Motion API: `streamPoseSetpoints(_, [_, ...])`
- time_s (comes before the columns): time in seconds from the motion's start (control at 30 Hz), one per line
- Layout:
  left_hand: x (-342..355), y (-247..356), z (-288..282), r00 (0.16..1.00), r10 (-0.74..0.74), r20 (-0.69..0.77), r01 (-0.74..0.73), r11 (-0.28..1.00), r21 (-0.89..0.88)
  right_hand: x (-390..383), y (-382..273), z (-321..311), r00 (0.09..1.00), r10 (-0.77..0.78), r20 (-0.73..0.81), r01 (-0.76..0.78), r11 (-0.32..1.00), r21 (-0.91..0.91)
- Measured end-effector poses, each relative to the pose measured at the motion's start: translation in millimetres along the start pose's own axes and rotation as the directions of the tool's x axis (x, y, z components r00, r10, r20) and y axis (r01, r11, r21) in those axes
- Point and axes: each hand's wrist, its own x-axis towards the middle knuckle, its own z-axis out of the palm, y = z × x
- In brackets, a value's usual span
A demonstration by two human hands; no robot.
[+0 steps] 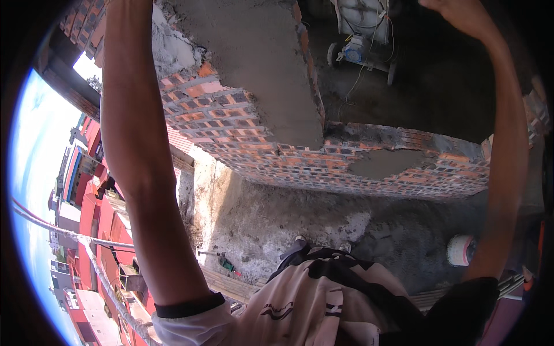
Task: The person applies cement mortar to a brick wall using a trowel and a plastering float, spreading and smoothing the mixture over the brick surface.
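Observation:
A brick wall (pixel 213 109) stands before me, partly coated with smooth grey wet mortar (pixel 259 69). My left arm reaches up along its left side, and the left hand lies beyond the upper edge of the picture. My right arm is raised at the right. Only the lower part of my right hand (pixel 456 11) shows at the top edge, near the wall opening; its fingers are mostly cut off, so I cannot tell what it holds. A second patch of grey mortar (pixel 386 164) lies on the low stretch of brickwork under the opening.
Through the opening stands a wheeled machine with a blue motor (pixel 353 53) and loose wires. A white bucket (pixel 460 250) sits on the rough floor (pixel 277 213) at right. At left, a rope (pixel 98 262) hangs at the open edge, above red roofs (pixel 89 225).

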Motion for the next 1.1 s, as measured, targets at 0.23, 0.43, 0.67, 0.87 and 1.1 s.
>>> streamPoseSetpoints(0.23, [-344.6,-210.8,-67.2,0.898,-0.218,0.382,-0.039,0.826,0.562,-332.0,-192.9,135.5,0.481,0.334,0.811,-0.711,-0.393,0.583])
streamPoseSetpoints(0.43, [-595.7,-418.9,-255.2,0.29,-0.695,0.658,-0.324,0.576,0.751,-503.4,-364.9,183.2,-0.014,0.074,0.997,-0.355,-0.932,0.064])
streamPoseSetpoints(0.67, [-838.4,-563.5,-384.8,-0.225,-0.949,-0.222,-0.077,-0.209,0.975,-844.4,-385.2,311.2,-0.42,0.583,0.695,-0.849,-0.523,-0.074])
streamPoseSetpoints(0.87, [-1006.3,-762.2,-387.5,-0.56,-0.816,-0.146,0.215,-0.314,0.925,-1057.3,-277.5,458.8,-0.157,0.745,0.649,-0.888,0.181,-0.423])
streamPoseSetpoints(1.1, [-1131.8,-987.6,-363.8,-0.211,-0.976,-0.052,0.006,-0.054,0.998,-1092.6,-199.9,643.9,-0.191,0.607,0.772,-0.926,0.151,-0.347])
